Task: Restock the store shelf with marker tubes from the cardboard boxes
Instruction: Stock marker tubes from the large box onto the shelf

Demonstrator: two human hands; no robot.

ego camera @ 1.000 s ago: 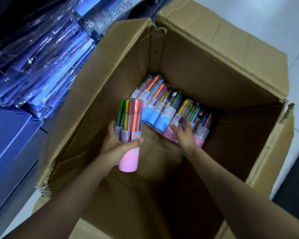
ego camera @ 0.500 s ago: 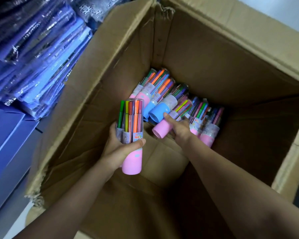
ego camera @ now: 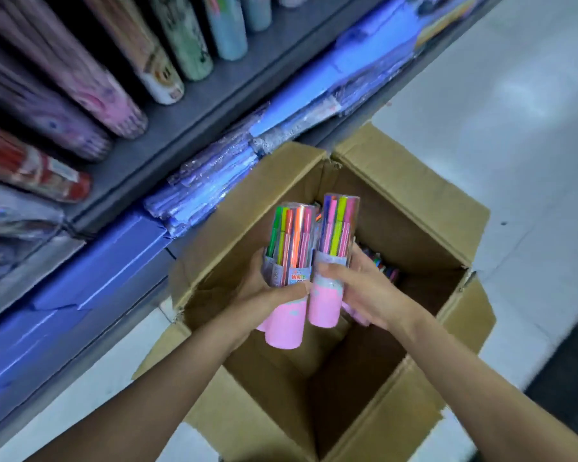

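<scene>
Above the open cardboard box [ego camera: 411,208], left hand [ego camera: 264,295] and right hand [ego camera: 364,291] each grip a marker tube [ego camera: 289,271], [ego camera: 332,261] round the middle. Tubes touch, long axes near upright, pink bases down, clear tops toward the shelf [ego camera: 214,105]. Judged light, rigid, smooth plastic; mid-body grip suits.

marker tube [ego camera: 286,261] | label | reads "WATE…", rest hidden

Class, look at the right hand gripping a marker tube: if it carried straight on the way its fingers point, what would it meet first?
The right hand points leftward, so its marker tube would likely press the left hand's tube beside it; depth is unclear.
</scene>
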